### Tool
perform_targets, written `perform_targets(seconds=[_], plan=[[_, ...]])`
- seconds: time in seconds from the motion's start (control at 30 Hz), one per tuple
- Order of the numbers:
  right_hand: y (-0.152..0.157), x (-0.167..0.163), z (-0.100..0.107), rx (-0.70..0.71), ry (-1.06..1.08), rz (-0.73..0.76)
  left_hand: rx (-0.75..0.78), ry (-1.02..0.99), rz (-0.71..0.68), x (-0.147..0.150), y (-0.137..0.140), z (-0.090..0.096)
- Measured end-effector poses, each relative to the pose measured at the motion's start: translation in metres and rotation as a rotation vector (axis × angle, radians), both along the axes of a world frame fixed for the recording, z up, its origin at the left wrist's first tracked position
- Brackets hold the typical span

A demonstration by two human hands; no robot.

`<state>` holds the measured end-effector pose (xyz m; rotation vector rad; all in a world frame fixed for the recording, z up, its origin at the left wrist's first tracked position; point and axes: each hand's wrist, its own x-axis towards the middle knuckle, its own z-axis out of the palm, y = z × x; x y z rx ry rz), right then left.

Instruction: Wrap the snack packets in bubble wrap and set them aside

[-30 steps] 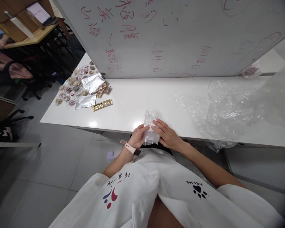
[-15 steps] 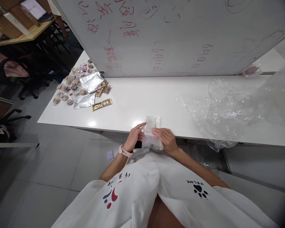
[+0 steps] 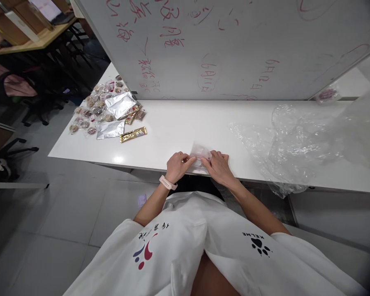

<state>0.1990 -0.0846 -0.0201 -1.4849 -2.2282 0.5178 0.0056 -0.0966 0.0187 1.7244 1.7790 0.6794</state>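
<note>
Over the front edge of the white table [image 3: 172, 123], both of my hands grip a small translucent plastic bag [image 3: 200, 149]. My left hand [image 3: 178, 165], with a pink band on its wrist, pinches the bag's left side between thumb and curled fingers. On the right side my right hand [image 3: 218, 166] holds it, thumb lying on top and fingers behind. The two thumbs nearly meet across the bag's lower part. Faint pinkish marks show through the plastic; its contents cannot be made out.
At the table's left end lie several small wrapped items [image 3: 91, 111], silver pouches [image 3: 111, 129] and a gold sachet [image 3: 133, 134]. A large crumpled clear plastic sheet [image 3: 292, 144] covers the right part. A whiteboard [image 3: 228, 49] with red writing stands along the back.
Both hands have moved up and forward with the bag, from in front of my shirt to the table's edge. The bag has turned, and both thumbs now press on it.
</note>
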Motion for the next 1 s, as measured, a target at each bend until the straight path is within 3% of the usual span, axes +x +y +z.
perform_targets(seconds=[0.13,0.23,0.33,0.5,0.57,0.67,0.77,0.9,1.0], plan=[[0.013,0.003,0.0,0.029,-0.027,-0.078,-0.06,0.046,0.021,0.007,0.009,0.0],[0.021,0.006,0.001,-0.074,0.056,-0.067,-0.013,0.011,0.027,0.007,0.013,-0.003],[0.019,0.008,0.005,-0.144,0.162,-0.041,0.039,-0.101,-0.073,0.002,0.013,-0.009],[-0.008,0.006,0.013,0.052,0.281,0.071,0.194,-0.305,-0.208,-0.009,-0.006,-0.015],[-0.019,0.005,0.014,0.011,0.309,0.124,0.26,-0.31,-0.22,-0.01,-0.016,-0.012],[-0.025,0.005,0.018,-0.169,0.456,0.105,0.318,-0.388,-0.278,-0.01,-0.023,0.003],[-0.02,0.004,0.037,-0.28,0.693,0.071,0.287,-0.559,-0.347,-0.011,-0.016,0.03],[-0.007,0.002,0.07,-0.279,0.979,0.042,0.122,-0.698,-0.415,-0.009,0.002,0.065],[0.001,0.0,0.077,-0.261,1.073,0.038,0.032,-0.747,-0.373,-0.004,0.011,0.074]])
